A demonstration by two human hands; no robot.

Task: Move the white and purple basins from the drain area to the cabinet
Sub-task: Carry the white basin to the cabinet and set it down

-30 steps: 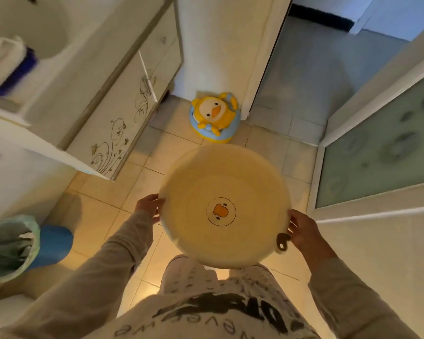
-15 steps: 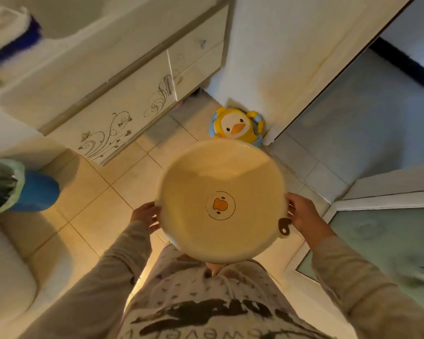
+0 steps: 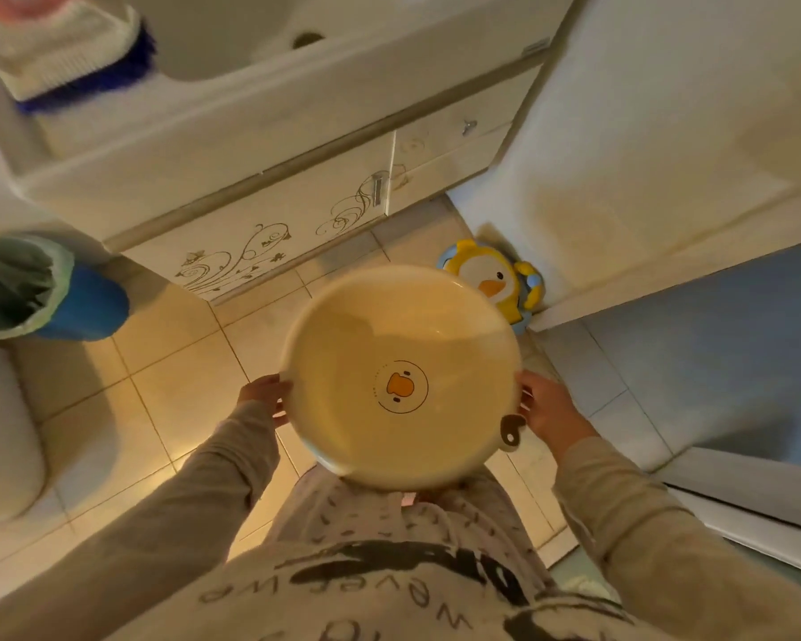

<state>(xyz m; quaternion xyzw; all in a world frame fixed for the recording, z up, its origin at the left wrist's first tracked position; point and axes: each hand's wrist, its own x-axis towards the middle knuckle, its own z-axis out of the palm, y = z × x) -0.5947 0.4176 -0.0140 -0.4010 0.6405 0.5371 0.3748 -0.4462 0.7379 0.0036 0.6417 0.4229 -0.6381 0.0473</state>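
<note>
I hold a round white basin (image 3: pixel 343 363) with a duck face printed on its bottom, level in front of my waist above the tiled floor. My left hand (image 3: pixel 264 396) grips its left rim and my right hand (image 3: pixel 546 409) grips its right rim beside a small brown hanging tab. The vanity cabinet (image 3: pixel 269 224), white with swirl decals and a metal door handle, stands just ahead, its doors closed. No purple basin is in view.
A duck-shaped child's stool (image 3: pixel 495 282) leans in the corner right of the cabinet. A blue bin with a green liner (image 3: pixel 42 289) sits at the left, beside a white toilet (image 3: pixel 1 432). An open doorway (image 3: pixel 713 344) lies to the right.
The view has swung left, so the cabinet now faces me and the doorway has slid to the right. The basin stays in both hands, carried closer to the cabinet.
</note>
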